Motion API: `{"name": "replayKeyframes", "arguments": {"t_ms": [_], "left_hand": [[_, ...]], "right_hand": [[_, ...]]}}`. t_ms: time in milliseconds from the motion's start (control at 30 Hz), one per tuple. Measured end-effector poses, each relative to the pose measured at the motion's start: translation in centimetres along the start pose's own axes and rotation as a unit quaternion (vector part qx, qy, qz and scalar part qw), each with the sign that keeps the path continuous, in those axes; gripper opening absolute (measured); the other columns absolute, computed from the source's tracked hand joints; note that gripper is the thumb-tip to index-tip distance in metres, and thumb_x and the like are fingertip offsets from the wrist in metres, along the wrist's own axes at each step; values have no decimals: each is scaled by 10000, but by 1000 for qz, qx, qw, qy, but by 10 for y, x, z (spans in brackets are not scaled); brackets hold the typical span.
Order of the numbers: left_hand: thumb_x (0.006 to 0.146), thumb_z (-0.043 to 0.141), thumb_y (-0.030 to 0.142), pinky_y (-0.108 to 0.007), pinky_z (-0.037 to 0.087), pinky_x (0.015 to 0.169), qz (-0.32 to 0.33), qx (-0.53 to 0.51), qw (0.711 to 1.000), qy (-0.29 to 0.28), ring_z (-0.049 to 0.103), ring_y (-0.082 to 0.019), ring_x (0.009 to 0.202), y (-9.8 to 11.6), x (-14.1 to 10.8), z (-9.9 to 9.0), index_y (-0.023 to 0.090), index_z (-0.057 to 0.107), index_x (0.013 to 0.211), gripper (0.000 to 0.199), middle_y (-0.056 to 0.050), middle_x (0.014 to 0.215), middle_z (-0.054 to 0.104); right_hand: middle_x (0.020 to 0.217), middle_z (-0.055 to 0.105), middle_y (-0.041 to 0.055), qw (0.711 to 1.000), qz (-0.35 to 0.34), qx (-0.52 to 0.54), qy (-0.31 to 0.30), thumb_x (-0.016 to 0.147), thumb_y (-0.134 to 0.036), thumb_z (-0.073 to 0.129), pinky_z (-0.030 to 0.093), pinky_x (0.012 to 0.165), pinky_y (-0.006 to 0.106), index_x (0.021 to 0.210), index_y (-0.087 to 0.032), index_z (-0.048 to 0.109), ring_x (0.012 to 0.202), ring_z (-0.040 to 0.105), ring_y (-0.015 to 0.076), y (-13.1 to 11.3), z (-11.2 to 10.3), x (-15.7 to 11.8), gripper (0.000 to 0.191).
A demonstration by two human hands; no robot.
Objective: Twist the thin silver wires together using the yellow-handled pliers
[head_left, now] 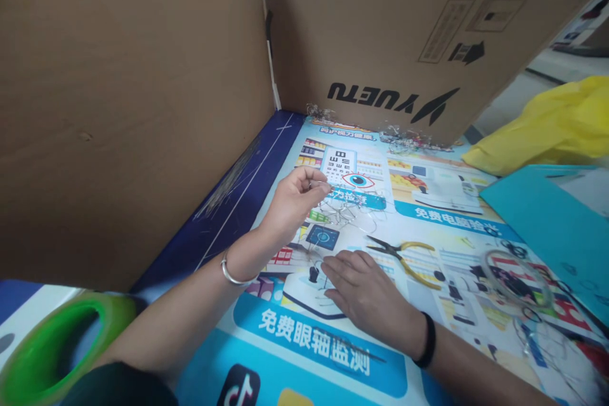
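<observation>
My left hand (297, 200), with a silver bangle (233, 271) on its wrist, pinches a thin wire piece between thumb and fingertips. Just beyond and right of it lies a loose tangle of silvery wire (345, 212) on the printed sheet (214, 355). Nearer to me, my right hand (364, 295) rests palm down low over the sheet, its fingers extended and slightly spread; a black band (427, 339) circles that wrist. Whether anything lies beneath its fingers is hidden. Pliers with yellow handles (404, 254) lie partly open to the right of the tangle.
Cardboard panels (371, 25) wall in the back and left. Straight wires (228, 184) lie along the left panel. A green tape roll (61, 349) stands front left. At right are a clear roll (518, 279), a blue sheet (552, 222) and yellow plastic (547, 124). Wire scraps (409, 139) sit at the back.
</observation>
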State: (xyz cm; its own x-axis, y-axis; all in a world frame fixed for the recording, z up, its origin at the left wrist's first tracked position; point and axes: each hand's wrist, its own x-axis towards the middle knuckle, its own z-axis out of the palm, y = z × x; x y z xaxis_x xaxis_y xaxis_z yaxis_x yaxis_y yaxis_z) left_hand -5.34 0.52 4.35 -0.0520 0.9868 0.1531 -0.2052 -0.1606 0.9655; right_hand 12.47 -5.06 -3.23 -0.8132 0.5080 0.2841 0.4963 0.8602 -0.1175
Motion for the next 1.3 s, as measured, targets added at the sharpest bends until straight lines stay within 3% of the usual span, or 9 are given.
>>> {"name": "replayKeyframes", "arguments": {"t_ms": [1133, 1300], "left_hand": [[707, 629, 170, -203, 335, 539, -16, 29, 999, -6, 438, -67, 579, -12, -2, 0, 144, 556, 772, 102, 29, 644, 497], [709, 623, 185, -203, 335, 540, -26, 36, 999, -21, 449, -70, 580, -16, -3, 1, 150, 545, 794, 120, 25, 656, 523]], "right_hand": [[1033, 619, 83, 999, 6, 36, 7, 844, -271, 512, 423, 812, 387, 1071, -156, 575, 959, 490, 224, 3, -1, -2, 262], [974, 632, 84, 998, -15, 55, 42, 856, -249, 489, 434, 782, 378, 1024, -166, 592, 926, 507, 215, 4, -4, -3, 214]]}}
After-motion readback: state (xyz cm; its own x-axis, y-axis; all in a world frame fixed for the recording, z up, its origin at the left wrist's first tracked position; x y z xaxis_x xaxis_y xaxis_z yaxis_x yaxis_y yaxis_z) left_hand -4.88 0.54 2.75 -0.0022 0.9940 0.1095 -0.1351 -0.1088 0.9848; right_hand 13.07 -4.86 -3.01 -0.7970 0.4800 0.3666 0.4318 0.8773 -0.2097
